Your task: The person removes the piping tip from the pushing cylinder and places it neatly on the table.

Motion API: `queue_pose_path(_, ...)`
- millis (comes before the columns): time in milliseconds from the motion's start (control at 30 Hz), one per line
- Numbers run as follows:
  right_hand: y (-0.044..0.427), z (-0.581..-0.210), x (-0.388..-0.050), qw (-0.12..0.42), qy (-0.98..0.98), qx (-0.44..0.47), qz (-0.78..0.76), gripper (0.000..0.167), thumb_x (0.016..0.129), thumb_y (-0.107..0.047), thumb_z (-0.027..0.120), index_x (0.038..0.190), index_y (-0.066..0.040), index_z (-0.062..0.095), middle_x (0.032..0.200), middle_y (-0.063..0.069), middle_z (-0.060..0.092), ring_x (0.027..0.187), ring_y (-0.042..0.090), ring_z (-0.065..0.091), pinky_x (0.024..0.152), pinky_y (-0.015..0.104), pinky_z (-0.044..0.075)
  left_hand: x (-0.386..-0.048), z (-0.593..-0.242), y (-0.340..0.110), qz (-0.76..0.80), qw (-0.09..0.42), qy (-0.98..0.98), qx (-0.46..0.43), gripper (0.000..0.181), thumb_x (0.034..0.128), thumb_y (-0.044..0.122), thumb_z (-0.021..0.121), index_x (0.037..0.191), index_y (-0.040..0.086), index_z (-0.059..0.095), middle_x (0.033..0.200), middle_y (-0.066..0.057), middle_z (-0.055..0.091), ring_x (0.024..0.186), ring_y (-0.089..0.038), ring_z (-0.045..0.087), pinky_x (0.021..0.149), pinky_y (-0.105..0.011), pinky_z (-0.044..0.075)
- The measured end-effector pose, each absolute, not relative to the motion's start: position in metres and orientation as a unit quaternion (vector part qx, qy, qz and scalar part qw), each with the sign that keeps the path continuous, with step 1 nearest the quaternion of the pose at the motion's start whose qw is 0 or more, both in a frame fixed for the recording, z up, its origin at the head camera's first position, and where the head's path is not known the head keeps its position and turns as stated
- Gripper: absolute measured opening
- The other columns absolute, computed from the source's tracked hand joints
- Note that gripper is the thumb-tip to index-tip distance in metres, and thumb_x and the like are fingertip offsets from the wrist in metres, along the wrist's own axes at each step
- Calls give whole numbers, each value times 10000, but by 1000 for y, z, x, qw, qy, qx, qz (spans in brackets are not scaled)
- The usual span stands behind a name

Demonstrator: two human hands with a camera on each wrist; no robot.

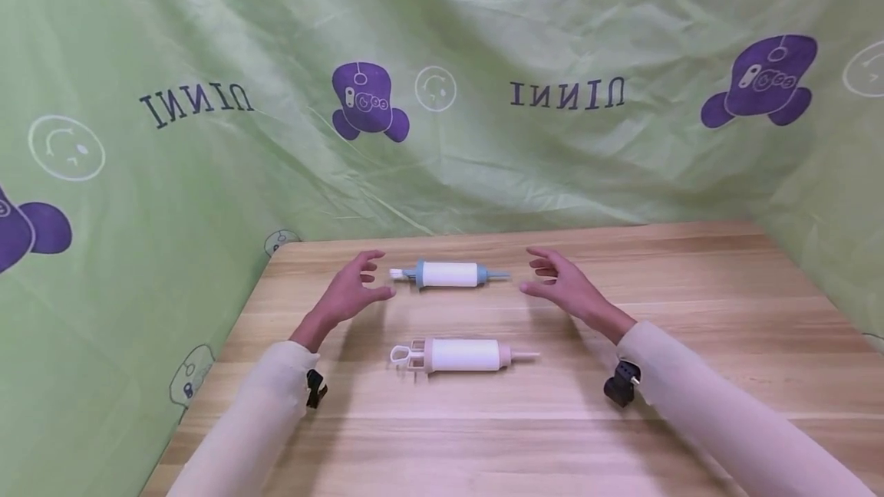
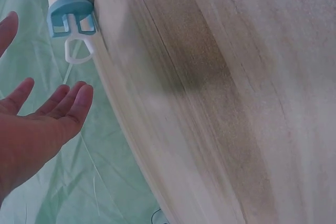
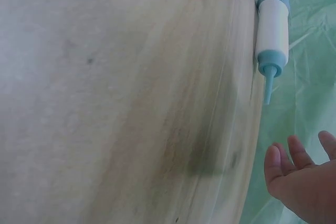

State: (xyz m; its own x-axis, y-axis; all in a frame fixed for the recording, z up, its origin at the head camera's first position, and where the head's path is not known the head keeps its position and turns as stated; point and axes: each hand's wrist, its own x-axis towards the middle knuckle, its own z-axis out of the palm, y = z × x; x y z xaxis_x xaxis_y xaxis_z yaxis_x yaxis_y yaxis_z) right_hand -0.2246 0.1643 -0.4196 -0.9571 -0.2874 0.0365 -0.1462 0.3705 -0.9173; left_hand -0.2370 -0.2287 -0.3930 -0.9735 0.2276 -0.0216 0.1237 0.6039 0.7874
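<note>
A white tube with blue ends, a thin blue nozzle and a white pull ring, like a large syringe (image 1: 450, 274), lies sideways near the back of the table. Just off its ring end is my left hand (image 1: 350, 290), fingers loosely bent and holding nothing. My right hand (image 1: 562, 287) hovers beyond the nozzle tip, likewise relaxed and apart from it. Closer to me lies a similar pink and white syringe (image 1: 464, 355), its ring to the left and nozzle to the right. In the left wrist view the blue syringe's ring (image 2: 79, 50) shows above my fingertips.
The wooden table (image 1: 483, 436) ends at the back against a green cloth (image 1: 442, 175) printed with purple figures and lettering. That cloth also hangs along both sides. A small black device sits at each wrist, below the pale sleeves (image 1: 711, 397).
</note>
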Motion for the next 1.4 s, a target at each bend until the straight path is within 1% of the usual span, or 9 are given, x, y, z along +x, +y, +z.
queue_pose_path(67, 161, -421, -227, 68, 821, -133, -550, 770, 928, -237, 740, 1537, -27, 318, 1455, 295, 414, 1340, 449, 397, 1068, 568, 358, -238, -395, -229, 442, 63, 890, 97, 735, 874, 115, 776, 1492, 51, 386, 1429, -325, 423, 1272, -483, 468, 998, -560, 436)
queue_pose_path(233, 154, -426, -232, 79, 812, -144, -560, 752, 923, -137, 733, 1531, -1, 313, 1444, 318, 407, 1334, 469, 393, 1068, 557, 364, -239, -398, -228, 468, 75, 874, 105, 726, 859, 84, 784, 1478, 54, 406, 1415, -318, 441, 1259, -480, 481, 983, -556, 450)
queue_pose_path(333, 151, -428, -233, 84, 809, -147, -563, 758, 919, -117, 734, 1532, 4, 305, 1448, 317, 399, 1334, 468, 388, 1070, 558, 360, -240, -398, -226, 477, 81, 868, 112, 720, 859, 80, 782, 1475, 49, 409, 1413, -323, 441, 1257, -476, 484, 979, -557, 452)
queue_pose_path(500, 145, -427, -234, 90, 805, -147, -567, 776, 919, -127, 738, 1536, 12, 289, 1457, 317, 389, 1340, 477, 376, 1077, 569, 344, -243, -400, -224, 487, 91, 861, 118, 713, 860, 75, 776, 1471, 44, 410, 1407, -323, 439, 1259, -479, 475, 983, -563, 445)
queue_pose_path(667, 143, -427, -234, 87, 804, -149, -569, 777, 908, -117, 749, 1531, 15, 303, 1461, 313, 392, 1342, 467, 380, 1090, 553, 335, -245, -404, -221, 496, 98, 855, 117, 714, 850, 82, 787, 1464, 50, 424, 1408, -303, 444, 1263, -478, 469, 983, -563, 443)
queue_pose_path(833, 140, -429, -239, 86, 806, -145, -568, 768, 902, -116, 754, 1525, 7, 322, 1456, 309, 399, 1342, 455, 386, 1089, 540, 343, -249, -407, -217, 485, 93, 862, 109, 721, 846, 108, 800, 1465, 67, 432, 1427, -299, 430, 1270, -474, 462, 973, -557, 453)
queue_pose_path(1033, 133, -433, -246, 85, 806, -145, -567, 757, 903, -107, 749, 1524, 3, 329, 1450, 306, 404, 1334, 453, 394, 1090, 532, 345, -255, -409, -214, 473, 81, 871, 104, 723, 844, 97, 799, 1466, 63, 432, 1449, -311, 405, 1281, -471, 448, 967, -554, 457)
queue_pose_path(1267, 127, -437, -252, 86, 807, -141, -567, 769, 900, -136, 755, 1522, 14, 329, 1452, 310, 404, 1335, 461, 390, 1097, 544, 328, -264, -413, -214, 475, 91, 870, 98, 741, 842, 93, 802, 1475, 51, 419, 1459, -320, 387, 1290, -470, 437, 995, -558, 435)
queue_pose_path(1400, 124, -438, -255, 86, 804, -148, -569, 755, 898, -117, 755, 1513, 23, 339, 1442, 313, 414, 1330, 461, 397, 1101, 544, 320, -270, -414, -215, 479, 93, 868, 93, 748, 834, 96, 814, 1471, 56, 422, 1460, -318, 387, 1287, -463, 448, 998, -546, 439)
